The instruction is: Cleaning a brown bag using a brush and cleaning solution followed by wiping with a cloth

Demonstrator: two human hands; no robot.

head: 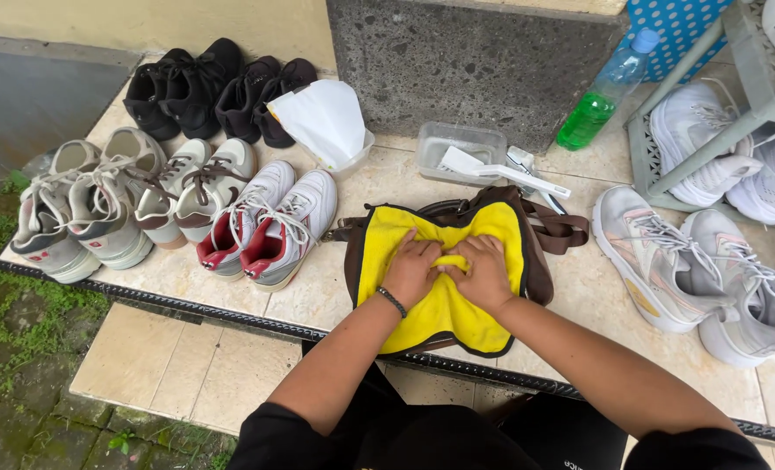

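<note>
Head view — left hand (pixel 411 270) and right hand (pixel 483 271) press flat, fingers bunching the yellow cloth (pixel 444 305) on the brown bag (pixel 540 270) — pushed hard, it could slide off the ledge.

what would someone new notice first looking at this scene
The bright yellow cloth at the centre, spread over a brown bag on the tiled ledge, with the left hand and right hand pressed side by side on it. Next, the pairs of sneakers: the red-lined white pair to its left, pale ones to its right.
</note>
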